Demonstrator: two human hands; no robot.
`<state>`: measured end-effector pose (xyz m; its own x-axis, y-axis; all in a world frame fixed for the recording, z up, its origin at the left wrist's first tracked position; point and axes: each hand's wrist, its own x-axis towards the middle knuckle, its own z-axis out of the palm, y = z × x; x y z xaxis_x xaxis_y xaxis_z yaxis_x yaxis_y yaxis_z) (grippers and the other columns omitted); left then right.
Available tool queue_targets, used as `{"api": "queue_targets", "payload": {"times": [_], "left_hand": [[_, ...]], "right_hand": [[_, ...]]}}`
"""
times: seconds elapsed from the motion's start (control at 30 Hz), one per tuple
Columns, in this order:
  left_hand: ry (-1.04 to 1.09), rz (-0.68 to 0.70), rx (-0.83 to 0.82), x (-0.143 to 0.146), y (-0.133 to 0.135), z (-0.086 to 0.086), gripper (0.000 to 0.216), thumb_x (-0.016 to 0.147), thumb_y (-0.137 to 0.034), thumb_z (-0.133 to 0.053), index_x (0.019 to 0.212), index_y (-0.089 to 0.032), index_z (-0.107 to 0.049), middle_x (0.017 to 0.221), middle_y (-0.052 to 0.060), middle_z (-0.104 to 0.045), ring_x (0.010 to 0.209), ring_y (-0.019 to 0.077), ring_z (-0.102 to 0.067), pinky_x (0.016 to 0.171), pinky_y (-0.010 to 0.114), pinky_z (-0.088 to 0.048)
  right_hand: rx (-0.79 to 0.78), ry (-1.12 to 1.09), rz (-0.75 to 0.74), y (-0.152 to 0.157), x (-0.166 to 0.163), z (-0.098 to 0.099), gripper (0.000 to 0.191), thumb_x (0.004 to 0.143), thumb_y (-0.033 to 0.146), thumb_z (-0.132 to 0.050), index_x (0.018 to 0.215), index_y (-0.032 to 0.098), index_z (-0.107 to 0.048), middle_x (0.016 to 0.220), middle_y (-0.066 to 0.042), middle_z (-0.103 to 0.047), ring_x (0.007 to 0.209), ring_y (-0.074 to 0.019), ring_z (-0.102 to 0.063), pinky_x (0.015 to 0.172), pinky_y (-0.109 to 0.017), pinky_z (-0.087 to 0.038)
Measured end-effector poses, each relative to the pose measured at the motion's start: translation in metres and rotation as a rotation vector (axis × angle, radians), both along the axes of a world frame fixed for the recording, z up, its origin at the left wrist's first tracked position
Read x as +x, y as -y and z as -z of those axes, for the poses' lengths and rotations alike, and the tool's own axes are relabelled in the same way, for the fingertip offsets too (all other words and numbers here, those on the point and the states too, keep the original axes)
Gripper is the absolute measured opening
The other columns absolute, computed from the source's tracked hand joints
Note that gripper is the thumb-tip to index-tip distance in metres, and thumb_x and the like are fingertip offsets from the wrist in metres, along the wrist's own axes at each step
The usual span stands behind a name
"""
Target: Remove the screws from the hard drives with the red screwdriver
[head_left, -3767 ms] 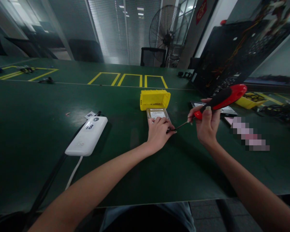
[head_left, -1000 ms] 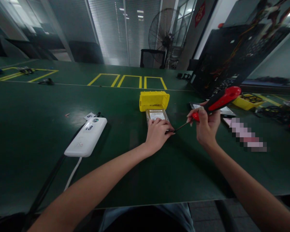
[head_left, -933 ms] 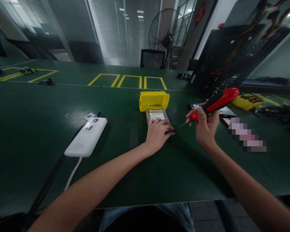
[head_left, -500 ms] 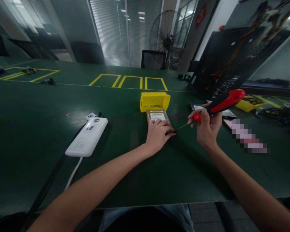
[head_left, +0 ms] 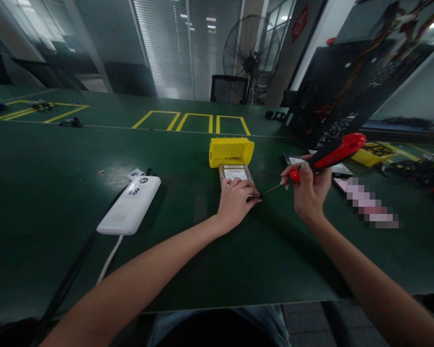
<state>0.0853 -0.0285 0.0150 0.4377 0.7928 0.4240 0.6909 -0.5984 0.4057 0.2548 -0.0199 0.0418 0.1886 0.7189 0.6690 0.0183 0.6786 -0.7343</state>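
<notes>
A silver hard drive (head_left: 235, 172) with a white label lies flat on the green table (head_left: 202, 260), just in front of a yellow plastic bin (head_left: 231, 151). My left hand (head_left: 235, 202) presses down on the near end of the drive, fingers curled over it. My right hand (head_left: 309, 190) grips a red-and-black screwdriver (head_left: 329, 155) by its handle. The thin shaft slants down to the left, and its tip meets the drive's near right corner beside my left fingertips.
A white device (head_left: 130, 205) with a cable lies to the left. An open black computer case (head_left: 347, 82) stands at the right, with a flat board (head_left: 338, 167) and another yellow bin (head_left: 372, 152) near it. Yellow floor-style markings (head_left: 191, 120) and a fan (head_left: 251, 53) lie beyond.
Both hands stay at the drive's near right corner. The screwdriver handle has shifted only slightly; the view itself has wobbled a little.
</notes>
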Motion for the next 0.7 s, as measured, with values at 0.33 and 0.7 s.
{"api": "queue_targets", "payload": {"times": [0.33, 0.7], "left_hand": [[-0.005, -0.001, -0.034, -0.0004, 0.0021, -0.004, 0.011, 0.086, -0.03, -0.062, 0.092, -0.022, -0.065, 0.108, 0.0, -0.064, 0.106, 0.0212, -0.053, 0.087, 0.039, -0.032], [-0.003, -0.016, 0.0, -0.0002, 0.0017, -0.0015, 0.014, 0.085, -0.031, -0.062, 0.093, -0.02, -0.063, 0.109, 0.002, -0.063, 0.106, 0.0233, -0.051, 0.087, 0.04, -0.031]], "right_hand": [[-0.024, 0.003, -0.013, 0.0011, -0.0014, 0.0009, 0.025, 0.084, 0.038, -0.058, 0.099, 0.024, -0.044, 0.069, 0.004, -0.06, 0.053, -0.0111, -0.059, 0.045, -0.024, -0.043], [-0.002, -0.015, 0.009, 0.0, -0.0014, 0.0006, 0.024, 0.085, 0.039, -0.057, 0.098, 0.024, -0.043, 0.069, 0.004, -0.061, 0.055, -0.0118, -0.06, 0.045, -0.025, -0.041]]}}
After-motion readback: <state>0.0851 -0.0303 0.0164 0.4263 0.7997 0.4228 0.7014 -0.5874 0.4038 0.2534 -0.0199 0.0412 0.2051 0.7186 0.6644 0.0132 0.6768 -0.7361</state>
